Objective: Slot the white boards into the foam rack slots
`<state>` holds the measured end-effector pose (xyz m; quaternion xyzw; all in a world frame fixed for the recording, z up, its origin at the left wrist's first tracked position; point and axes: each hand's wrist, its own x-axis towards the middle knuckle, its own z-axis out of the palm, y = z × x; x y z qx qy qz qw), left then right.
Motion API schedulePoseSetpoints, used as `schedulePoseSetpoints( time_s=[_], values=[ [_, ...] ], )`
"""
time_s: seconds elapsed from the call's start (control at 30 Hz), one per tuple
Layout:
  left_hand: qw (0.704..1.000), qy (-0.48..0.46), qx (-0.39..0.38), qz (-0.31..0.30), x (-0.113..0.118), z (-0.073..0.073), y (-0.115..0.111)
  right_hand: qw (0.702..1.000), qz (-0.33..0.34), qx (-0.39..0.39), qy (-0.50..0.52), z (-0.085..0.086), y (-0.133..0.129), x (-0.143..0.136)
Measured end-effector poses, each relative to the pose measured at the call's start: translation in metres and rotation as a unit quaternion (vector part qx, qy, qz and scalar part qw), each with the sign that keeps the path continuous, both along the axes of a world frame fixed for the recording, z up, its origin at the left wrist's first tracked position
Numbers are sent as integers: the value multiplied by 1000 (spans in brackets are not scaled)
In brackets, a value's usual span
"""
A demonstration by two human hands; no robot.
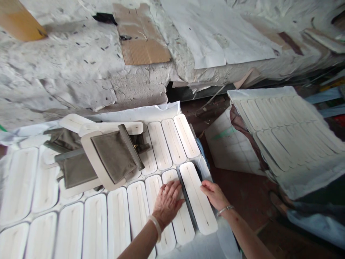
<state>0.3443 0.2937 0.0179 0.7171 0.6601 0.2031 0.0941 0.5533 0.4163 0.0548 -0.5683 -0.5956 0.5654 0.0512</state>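
Rows of long white rounded pieces, each with a dark line down its middle, cover a cloth-lined surface (199,248). My left hand (168,199) lies on one white piece (184,223) in the front row, fingers close together and resting on its upper part. At the row's right end, my right hand (214,194) pinches the right edge of another white piece (198,198), which is slightly apart from its neighbour. Several grey-brown fabric pieces with dark bars (114,156) lie heaped on the back row, left of my hands.
Behind is a paper-covered ledge (88,82) with brown cardboard (145,50) and a container of yellow-orange stuff (21,21). On the right, a second cloth-lined stack (296,180) holds more rounded pieces. A dark gap separates the two stacks.
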Motion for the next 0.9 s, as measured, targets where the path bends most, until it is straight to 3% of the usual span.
schedulePoseSetpoints(
  time_s=[0.27, 0.6, 0.9],
  values=[
    [1000, -11, 2, 3, 1, -2, 0, 998, 28, 38, -32, -17, -14, -7],
    [999, 10, -39, -20, -1, -2, 3, 979, 114, 84, -145, -2, 1, -25],
    [997, 30, -12, -68, 4, -10, 14, 971, 138, 43, -190, 9, 8, -31]
  ],
)
